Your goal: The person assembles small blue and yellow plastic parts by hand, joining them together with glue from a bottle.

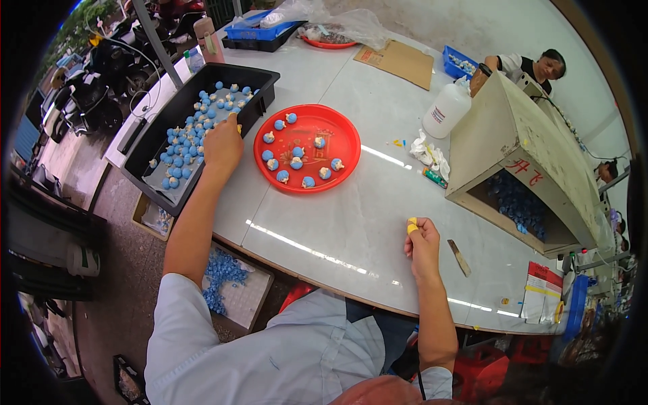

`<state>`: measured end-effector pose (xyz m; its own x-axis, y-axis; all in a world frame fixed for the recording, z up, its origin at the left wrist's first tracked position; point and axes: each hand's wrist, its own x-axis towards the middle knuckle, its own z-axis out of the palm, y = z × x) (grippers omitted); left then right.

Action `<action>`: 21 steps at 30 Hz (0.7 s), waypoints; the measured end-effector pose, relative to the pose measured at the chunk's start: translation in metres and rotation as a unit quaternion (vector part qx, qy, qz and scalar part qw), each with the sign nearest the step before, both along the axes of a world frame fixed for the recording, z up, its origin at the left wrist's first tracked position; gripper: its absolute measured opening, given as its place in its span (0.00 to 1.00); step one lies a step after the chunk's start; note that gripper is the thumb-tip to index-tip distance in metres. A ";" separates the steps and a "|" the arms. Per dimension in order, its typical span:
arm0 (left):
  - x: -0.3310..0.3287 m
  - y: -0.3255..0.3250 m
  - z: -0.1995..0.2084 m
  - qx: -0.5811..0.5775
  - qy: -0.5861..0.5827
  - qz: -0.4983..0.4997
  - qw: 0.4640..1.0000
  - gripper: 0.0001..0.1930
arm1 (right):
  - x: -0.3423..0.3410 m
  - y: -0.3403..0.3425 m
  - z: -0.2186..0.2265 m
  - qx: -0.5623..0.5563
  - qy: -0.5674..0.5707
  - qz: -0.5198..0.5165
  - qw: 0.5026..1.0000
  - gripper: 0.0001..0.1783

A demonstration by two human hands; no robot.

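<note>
My left hand (222,146) reaches over the right-hand rim of a black tray (268,79). Its fingers are curled inward, with a bit of yellow wrap showing at a fingertip; whatever they hold is hidden. Many small blue balls (179,150) with cream-coloured tops lie on the tray's liner. Beside it stands a round red plate (343,178) carrying several more of these balls. Above the table's near edge, my right hand (423,247) is closed, yellow wrap on thumb and finger. I cannot make out anything between them. A flat blade-like tool (459,258) lies just right of it.
A wooden box (486,121) with blue pieces inside stands at right, near a white bottle (447,108) and crumpled tissue (430,154). Cardboard (395,62) lies at the back. Below the table is a crate (246,297) of blue pieces. A co-worker (533,67) sits at far right.
</note>
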<state>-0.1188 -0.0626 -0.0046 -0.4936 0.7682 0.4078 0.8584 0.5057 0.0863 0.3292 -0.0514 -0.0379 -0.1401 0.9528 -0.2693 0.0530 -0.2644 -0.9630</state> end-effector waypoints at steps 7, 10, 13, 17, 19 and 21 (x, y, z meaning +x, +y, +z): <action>0.010 -0.003 0.008 -0.003 -0.012 -0.008 1.000 0.15 | -0.004 -0.003 -0.012 0.065 -0.034 -0.007 0.997 0.03; 0.013 -0.005 0.009 0.003 -0.006 -0.011 1.000 0.16 | -0.004 -0.004 -0.013 0.083 -0.050 -0.003 0.995 0.03; 0.011 -0.007 0.008 0.010 -0.002 -0.014 1.000 0.17 | -0.005 -0.003 -0.015 0.074 -0.044 0.000 0.996 0.04; 0.012 -0.007 0.006 0.017 0.002 -0.019 1.000 0.18 | -0.003 -0.003 -0.013 0.074 -0.052 0.000 0.996 0.05; 0.013 -0.008 0.008 0.015 0.007 -0.022 1.000 0.18 | -0.002 -0.002 -0.015 0.071 -0.045 0.008 0.996 0.05; 0.014 -0.010 0.009 0.012 0.012 -0.024 1.000 0.18 | -0.003 -0.003 -0.012 0.073 -0.051 0.007 0.996 0.04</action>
<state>-0.1047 -0.0724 0.0044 -0.4459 0.7806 0.4380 0.8836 0.4620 0.0762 0.3259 -0.0545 -0.0504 -0.1327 0.9811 -0.1405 0.1544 -0.1196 -0.9807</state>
